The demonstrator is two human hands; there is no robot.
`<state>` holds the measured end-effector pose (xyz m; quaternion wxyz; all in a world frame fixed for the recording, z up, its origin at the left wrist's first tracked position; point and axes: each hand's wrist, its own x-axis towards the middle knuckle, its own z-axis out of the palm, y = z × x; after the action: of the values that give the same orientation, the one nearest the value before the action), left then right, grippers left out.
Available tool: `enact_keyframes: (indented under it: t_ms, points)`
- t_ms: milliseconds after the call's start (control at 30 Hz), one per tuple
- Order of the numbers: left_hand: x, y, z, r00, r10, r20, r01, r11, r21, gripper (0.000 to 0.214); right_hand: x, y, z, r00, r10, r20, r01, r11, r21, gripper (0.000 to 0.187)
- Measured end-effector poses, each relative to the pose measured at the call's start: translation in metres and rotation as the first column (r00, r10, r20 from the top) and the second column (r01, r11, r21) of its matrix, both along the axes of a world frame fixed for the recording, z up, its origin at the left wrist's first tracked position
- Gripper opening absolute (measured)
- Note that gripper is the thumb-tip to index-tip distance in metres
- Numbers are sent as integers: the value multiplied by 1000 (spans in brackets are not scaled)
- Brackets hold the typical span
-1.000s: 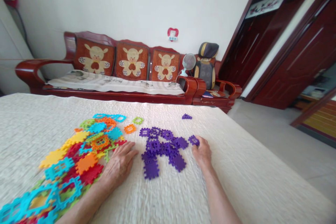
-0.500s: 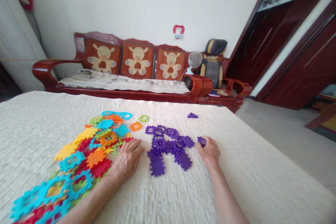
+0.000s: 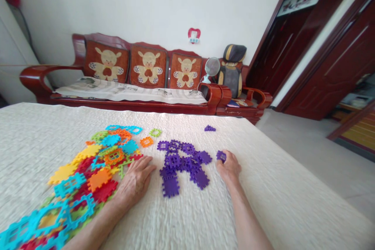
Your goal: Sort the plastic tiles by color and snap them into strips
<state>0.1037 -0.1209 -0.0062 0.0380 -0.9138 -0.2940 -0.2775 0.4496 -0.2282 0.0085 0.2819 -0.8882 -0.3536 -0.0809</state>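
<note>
My right hand (image 3: pixel 229 167) grips a small purple window-patterned building tile (image 3: pixel 221 156) between thumb and fingers, low over the cloth. To its left lies a loose cluster of purple interlocking tiles (image 3: pixel 170 186), some overlapping. My left hand (image 3: pixel 135 177) rests with fingers stretched out and holds nothing. It lies at the right edge of a mixed pile of blue, yellow, orange, red and green tiles (image 3: pixel 99 179), partly covering it. A purple triangular piece (image 3: pixel 209 128) sits apart, farther back.
A cream textured cloth (image 3: pixel 263 187) covers the table. An orange tile (image 3: pixel 146 141) and a green tile (image 3: pixel 155 132) lie between the two groups. Beyond the table stand a wooden sofa (image 3: pixel 117 106) with bear cushions and a small fan (image 3: pixel 212 67).
The whole view has shifted, so everything appears a little farther left. My right hand still holds the purple tile, which looks slightly turned. The left hand stays beside the mixed pile.
</note>
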Motion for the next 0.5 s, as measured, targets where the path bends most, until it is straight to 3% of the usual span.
enact_keyframes:
  t_ms: [167,300,400,500]
  points:
    - [0,0,0,1000,-10,28,10,1000,13,33,-1,1,2,998,-57,33,54,996,67,59]
    - [-1,1,-2,999,-12,33,11,1000,13,33,-5,0,2,991,-128,39,129,991,-20,63]
    - [-2,3,-6,999,-12,41,12,1000,12,34,0,-1,-1,995,-88,39,88,996,-13,56]
    - [-1,5,-11,998,-19,52,18,1000,13,33,15,4,-4,999,8,44,-13,993,120,54]
